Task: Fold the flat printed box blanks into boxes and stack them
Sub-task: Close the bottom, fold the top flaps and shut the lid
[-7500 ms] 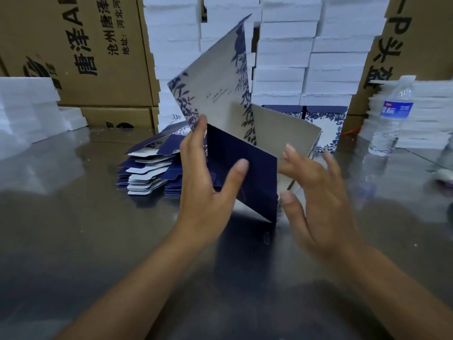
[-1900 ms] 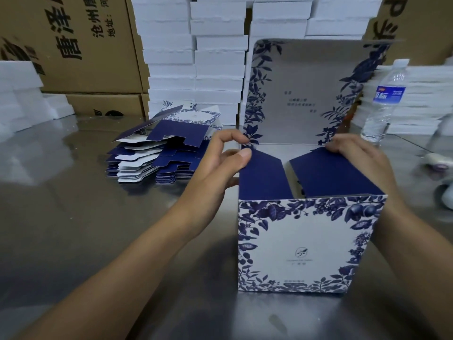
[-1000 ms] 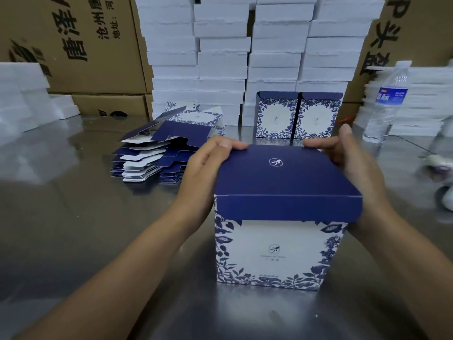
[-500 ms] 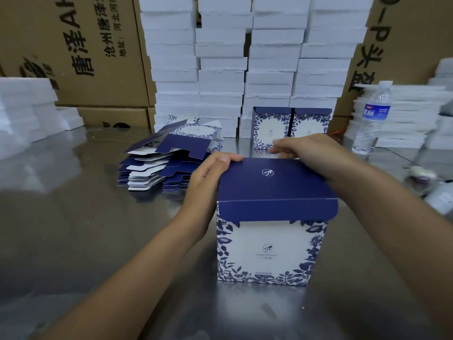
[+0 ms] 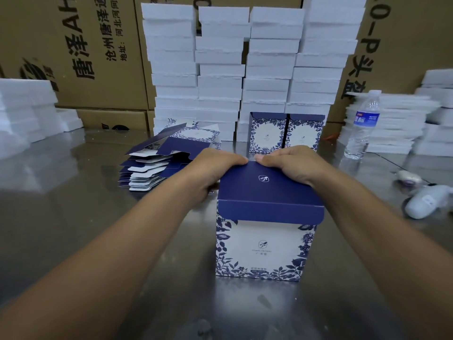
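A folded box (image 5: 263, 246), white with blue flower print and a dark blue lid, stands upright on the steel table in front of me. My left hand (image 5: 210, 170) grips its far left top corner, fingers curled over the back edge. My right hand (image 5: 291, 165) grips the far right top edge the same way; the fingertips of both almost meet at the middle. The lid's front flap hangs over the front face. A pile of flat blanks (image 5: 161, 165) lies to the left. Two finished boxes (image 5: 286, 133) stand side by side behind.
White foam blocks (image 5: 245, 67) are stacked in tall columns at the back, with more at the left (image 5: 24, 111) and right (image 5: 402, 123). Brown cartons line the wall. A water bottle (image 5: 362, 126) stands at the right, and a white tool (image 5: 426, 202) lies near the right edge.
The box went from open flaps to a shut lid. Both hands slid from the lid's sides to its far edge, and now their fingertips nearly touch there.
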Demonstrator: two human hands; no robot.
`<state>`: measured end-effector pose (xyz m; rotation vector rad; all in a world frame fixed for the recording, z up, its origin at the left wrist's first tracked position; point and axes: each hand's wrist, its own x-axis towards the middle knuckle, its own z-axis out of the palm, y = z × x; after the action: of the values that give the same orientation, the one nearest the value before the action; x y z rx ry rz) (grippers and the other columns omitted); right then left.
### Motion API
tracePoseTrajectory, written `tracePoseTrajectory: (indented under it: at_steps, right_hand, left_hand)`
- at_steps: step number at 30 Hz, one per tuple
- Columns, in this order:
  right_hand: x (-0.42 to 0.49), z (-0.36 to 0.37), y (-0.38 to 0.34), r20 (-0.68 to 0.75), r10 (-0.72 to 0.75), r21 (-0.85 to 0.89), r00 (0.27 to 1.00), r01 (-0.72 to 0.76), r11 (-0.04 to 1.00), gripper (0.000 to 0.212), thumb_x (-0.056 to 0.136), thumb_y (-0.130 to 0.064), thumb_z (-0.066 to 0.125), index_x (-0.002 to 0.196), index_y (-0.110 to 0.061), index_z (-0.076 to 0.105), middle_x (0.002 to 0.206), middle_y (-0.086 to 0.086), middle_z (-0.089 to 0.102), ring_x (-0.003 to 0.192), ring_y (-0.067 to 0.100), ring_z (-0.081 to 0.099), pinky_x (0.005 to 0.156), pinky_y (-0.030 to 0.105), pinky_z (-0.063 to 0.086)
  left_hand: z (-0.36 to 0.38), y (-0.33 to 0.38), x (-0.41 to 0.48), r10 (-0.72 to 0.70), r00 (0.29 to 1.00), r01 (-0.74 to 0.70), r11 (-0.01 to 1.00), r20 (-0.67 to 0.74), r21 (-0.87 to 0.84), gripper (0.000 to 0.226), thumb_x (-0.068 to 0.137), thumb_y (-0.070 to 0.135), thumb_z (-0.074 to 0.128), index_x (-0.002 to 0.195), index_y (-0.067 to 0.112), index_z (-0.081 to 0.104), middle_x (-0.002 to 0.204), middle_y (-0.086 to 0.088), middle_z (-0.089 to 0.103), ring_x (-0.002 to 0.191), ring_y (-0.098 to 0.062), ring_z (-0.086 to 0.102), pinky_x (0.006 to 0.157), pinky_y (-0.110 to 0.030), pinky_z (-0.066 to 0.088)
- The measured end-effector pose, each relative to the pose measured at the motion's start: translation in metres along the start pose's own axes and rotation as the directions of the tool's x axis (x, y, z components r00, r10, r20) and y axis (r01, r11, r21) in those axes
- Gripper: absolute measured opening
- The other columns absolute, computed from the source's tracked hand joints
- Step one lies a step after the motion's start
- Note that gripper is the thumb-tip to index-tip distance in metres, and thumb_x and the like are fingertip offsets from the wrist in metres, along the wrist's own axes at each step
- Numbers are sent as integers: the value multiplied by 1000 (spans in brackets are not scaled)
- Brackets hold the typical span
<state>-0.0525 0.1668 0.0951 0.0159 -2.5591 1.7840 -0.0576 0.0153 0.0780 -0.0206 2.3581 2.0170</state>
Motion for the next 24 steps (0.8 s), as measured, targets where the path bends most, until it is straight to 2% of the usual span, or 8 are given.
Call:
tracePoseTrajectory:
  at_steps: [2,4,7,11,14,18,22,24]
  right_hand:
    - [0,0,0,9,-3,6,1000,3,1000,16,80,-26,74,79,-11,71,44,-8,62,34,3,56,33,9,36]
    - [0,-1,0,19,-8,13,1000,8,1000,14,81,-24,73,76,-12,70,44,-9,62,34,2,55,33,9,35]
    - [0,-2,0,32,-17,1,999,17,1000,12,83,-21,71,74,-14,68,43,-11,61,34,0,55,33,8,35]
    - [2,-2,1,47,-10,5,999,10,1000,11,83,-22,71,77,-13,69,44,-11,62,35,0,56,34,8,36]
    - [2,-2,1,52,-4,6,999,3,1000,13,83,-24,71,75,-14,69,45,-10,63,36,1,56,35,8,36]
    - [2,-2,1,42,-6,-20,999,7,1000,14,83,-26,70,78,-13,68,43,-11,61,34,1,54,33,8,34]
    - [1,-2,1,37,0,-16,999,0,1000,14,83,-26,71,78,-13,68,42,-12,60,33,1,55,32,7,33]
    - [1,-2,1,38,2,-15,999,-1,1000,15,83,-27,71,78,-13,68,42,-11,60,33,1,54,32,7,33]
  left_hand:
    - [2,5,2,-32,999,32,998,-2,58,22,79,25,71,93,8,69,90,-11,73,80,-27,69,86,-40,52]
    - [4,6,6,-11,1000,10,997,9,72,22,79,24,73,91,7,69,76,-7,73,65,-21,67,77,-36,53]
    - [3,5,10,48,999,-50,994,21,99,8,80,20,72,78,13,72,59,0,70,51,-14,64,66,-29,53]
    - [1,5,11,83,996,-86,990,27,108,14,82,16,70,68,16,67,52,2,67,44,-10,62,46,-18,48]
    - [0,3,11,83,996,-86,991,34,101,14,83,17,69,69,16,67,54,3,67,46,-9,63,46,-17,47]
    - [-6,0,12,84,996,-85,987,13,138,6,87,17,61,85,12,63,75,-7,65,63,-17,61,62,-22,46]
    - [-15,-7,11,125,992,-124,981,-2,149,10,92,22,57,90,12,59,78,-10,55,62,-14,52,46,-11,41]
    - [-16,-9,10,151,988,-147,976,-14,158,12,93,21,56,87,11,57,73,-9,52,50,-9,49,42,-9,37]
